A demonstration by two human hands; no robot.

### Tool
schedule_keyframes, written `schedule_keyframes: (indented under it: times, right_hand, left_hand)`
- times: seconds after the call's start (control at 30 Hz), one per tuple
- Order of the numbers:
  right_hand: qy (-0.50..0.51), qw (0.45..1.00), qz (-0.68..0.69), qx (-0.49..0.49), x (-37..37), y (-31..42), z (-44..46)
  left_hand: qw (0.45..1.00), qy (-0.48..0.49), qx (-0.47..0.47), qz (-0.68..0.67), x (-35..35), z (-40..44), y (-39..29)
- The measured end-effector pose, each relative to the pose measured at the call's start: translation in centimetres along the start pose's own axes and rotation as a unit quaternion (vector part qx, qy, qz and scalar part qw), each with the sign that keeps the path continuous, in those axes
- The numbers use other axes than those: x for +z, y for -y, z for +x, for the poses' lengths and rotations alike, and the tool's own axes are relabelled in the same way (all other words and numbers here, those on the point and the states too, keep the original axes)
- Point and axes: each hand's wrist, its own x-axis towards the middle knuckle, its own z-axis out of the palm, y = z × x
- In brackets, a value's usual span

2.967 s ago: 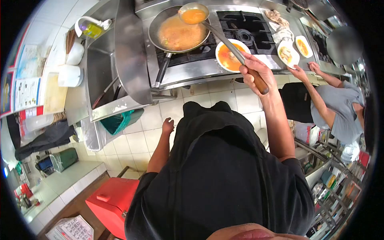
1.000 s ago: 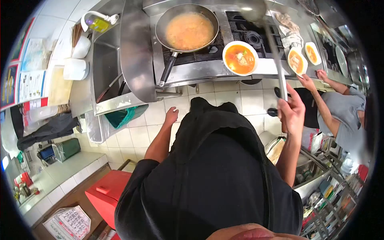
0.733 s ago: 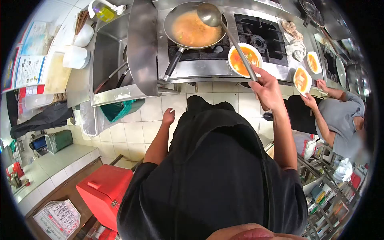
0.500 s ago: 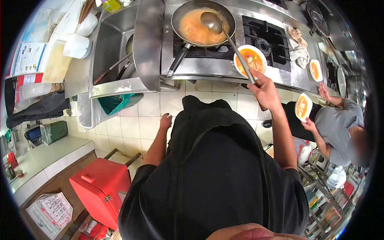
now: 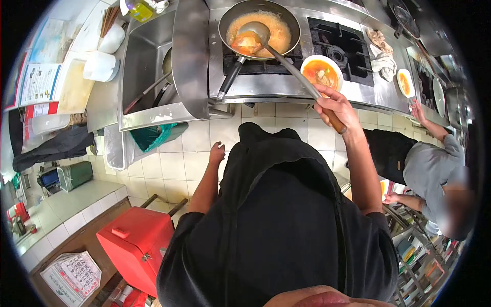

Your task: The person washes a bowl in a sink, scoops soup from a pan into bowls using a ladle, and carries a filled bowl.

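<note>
My right hand is closed around the wooden-ended handle of a long metal ladle. The ladle's bowl is inside a black-handled wok pan, with orange broth and a pale chunk in it. More orange broth fills the pan around the ladle. Under the ladle's handle side, close to my fingers, stands a white bowl of orange soup with pieces in it. My left hand hangs low beside my black apron, fingers loosely curled and apart, holding nothing that I can see.
A steel sink with a pan inside lies left of the stove. The bare burner, cloths and another soup dish are to the right. A co-worker in grey stands close at right, carrying a dish. A red box is behind left.
The ladle has shifted left in the pan and now carries broth with a chunk. My right hand has rolled on the handle. The co-worker's held dish has moved lower and back.
</note>
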Motion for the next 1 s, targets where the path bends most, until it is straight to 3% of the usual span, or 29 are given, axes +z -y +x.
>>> schedule_keyframes:
  times: [0.4,0.67,0.77,0.9,1.0]
  right_hand:
    - [-0.045,0.995,0.080,-0.042,-1.3,0.5,-1.3]
    - [0.035,0.965,0.245,-0.084,-3.8,3.2,-5.2]
    - [0.069,0.942,0.303,-0.126,-6.5,4.0,-7.5]
    - [0.008,0.934,0.292,-0.208,-10.4,4.7,-11.2]
    - [-0.101,0.929,0.251,-0.253,-13.2,5.4,-14.1]
  left_hand:
    - [1.000,0.026,0.010,0.003,0.2,-1.2,-1.6]
    - [0.997,0.043,0.040,0.050,0.3,-2.7,-4.8]
    - [0.995,0.046,0.071,0.046,1.3,1.9,0.7]
    - [0.963,0.023,0.205,0.174,1.0,6.8,5.2]
    - [0.957,0.046,0.199,0.208,0.8,7.2,4.7]
